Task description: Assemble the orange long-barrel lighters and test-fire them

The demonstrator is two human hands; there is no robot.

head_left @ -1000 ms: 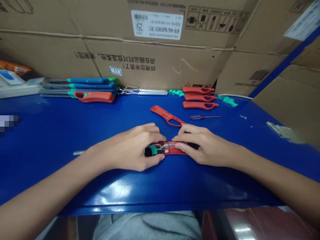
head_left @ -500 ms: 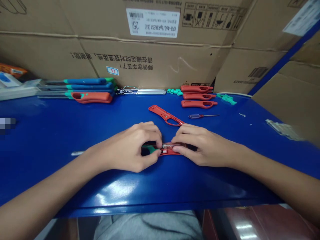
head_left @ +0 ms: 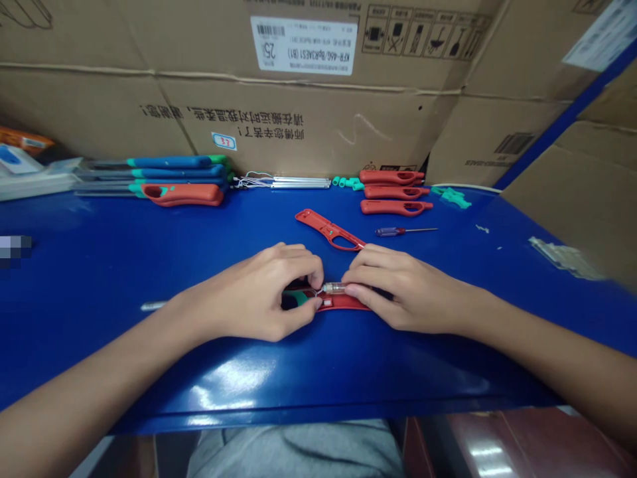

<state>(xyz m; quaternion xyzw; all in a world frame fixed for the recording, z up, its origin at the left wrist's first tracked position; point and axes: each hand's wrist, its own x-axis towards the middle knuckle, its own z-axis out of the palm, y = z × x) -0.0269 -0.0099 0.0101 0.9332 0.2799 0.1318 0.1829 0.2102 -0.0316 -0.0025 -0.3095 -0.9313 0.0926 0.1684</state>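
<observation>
A red lighter half-shell (head_left: 348, 303) lies on the table under both hands, its hollow side up. A green trigger piece (head_left: 300, 297) and a small white part show inside it. My left hand (head_left: 271, 289) is closed at the shell's left part, thumb and forefinger on either side, by a thin wire. My right hand (head_left: 405, 285) pinches a clear fuel tank (head_left: 336, 287), raised slightly over the shell; its right end is hidden by the fingers. A metal tube end (head_left: 152, 305) sticks out left of my left wrist. Beyond my hands rests another red half-shell (head_left: 323, 226).
A screwdriver (head_left: 391, 232) lies behind my right hand. Several red shells (head_left: 395, 208), green trigger parts (head_left: 455, 196) and metal tubes (head_left: 301, 182) line the back. Assembled lighters (head_left: 184, 194) are stacked at the left. A cardboard wall (head_left: 199, 86) closes off the table's rear.
The clear fuel tank has lifted a little and shows more plainly between my hands. My left fingers have opened slightly, baring a thin wire. Both hands stay almost in place.
</observation>
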